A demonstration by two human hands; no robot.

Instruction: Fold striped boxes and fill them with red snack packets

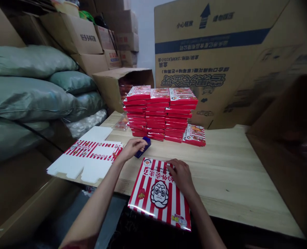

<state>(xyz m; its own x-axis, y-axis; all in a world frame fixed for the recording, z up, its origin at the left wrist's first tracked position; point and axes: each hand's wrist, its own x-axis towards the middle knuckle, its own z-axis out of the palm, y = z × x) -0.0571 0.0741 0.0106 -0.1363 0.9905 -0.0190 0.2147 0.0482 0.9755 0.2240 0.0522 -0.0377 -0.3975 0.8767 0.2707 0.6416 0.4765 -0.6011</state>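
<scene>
My left hand (131,148) is closed round a small dark blue object (143,146) that rests on the wooden table (228,173). My right hand (181,176) lies on the upper right part of a red-and-white striped flat carton (155,197) with a cartoon face, fingers curled over its top edge. The carton hangs partly over the table's near edge. To the left lies a pile of unfolded striped carton blanks (88,159).
Three tall stacks of red flat boxes (160,112) stand at the back of the table, with a short stack (195,135) beside them. Large cardboard boxes (220,58) rise behind and right. Grey-green sacks (31,93) are piled on the left.
</scene>
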